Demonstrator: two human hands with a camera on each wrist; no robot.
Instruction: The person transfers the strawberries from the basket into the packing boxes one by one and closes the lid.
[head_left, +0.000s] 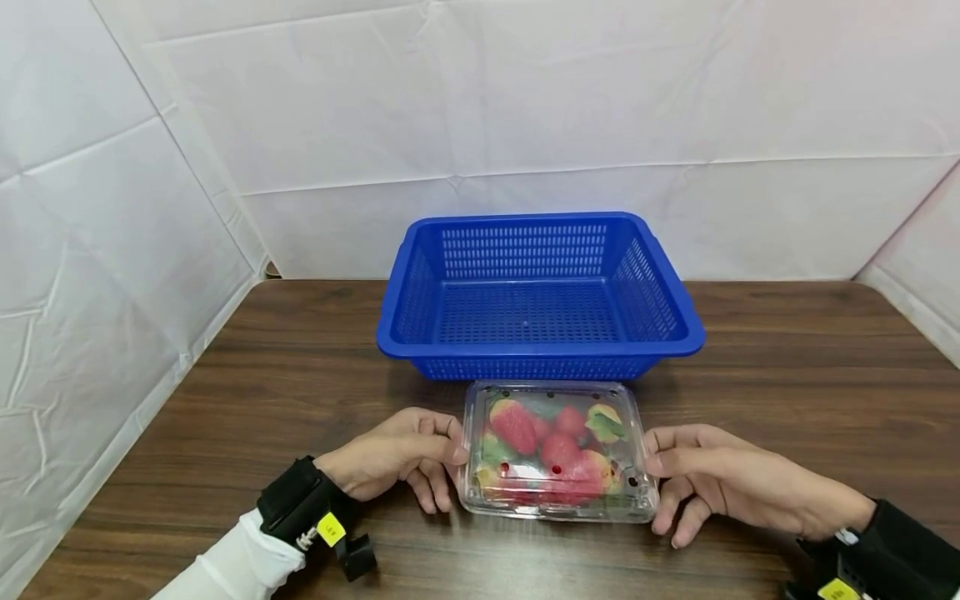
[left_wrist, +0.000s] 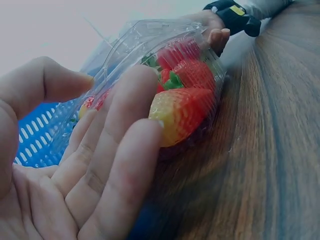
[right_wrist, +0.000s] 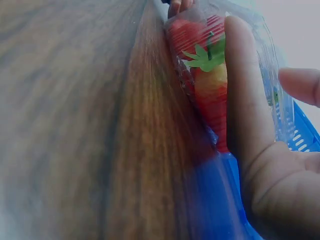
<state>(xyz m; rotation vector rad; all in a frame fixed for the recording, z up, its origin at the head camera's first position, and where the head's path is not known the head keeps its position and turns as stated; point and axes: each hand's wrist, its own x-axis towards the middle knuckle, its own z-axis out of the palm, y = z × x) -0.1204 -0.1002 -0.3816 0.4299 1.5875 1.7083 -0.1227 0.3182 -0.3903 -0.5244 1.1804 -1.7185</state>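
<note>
A clear plastic clamshell box (head_left: 555, 454) holds several red strawberries (head_left: 561, 451) with green leaves, some with yellowish ends. Its lid is down. At the box's left edge, my left hand (head_left: 401, 454) grips the rim between thumb and index finger, the other fingers loosely bent beside it. On the opposite edge my right hand (head_left: 738, 483) pinches the rim in the same way. The left wrist view shows a yellow-tipped strawberry (left_wrist: 182, 112) behind the clear wall, near my fingers. In the right wrist view a green leaf (right_wrist: 207, 57) shows through the side.
Just behind the box stands a blue plastic basket (head_left: 540, 348) with slotted walls and nothing inside. Both are on a dark wood-grain table (head_left: 300, 358). White sheeting (head_left: 360, 108) hangs behind the table and along both sides.
</note>
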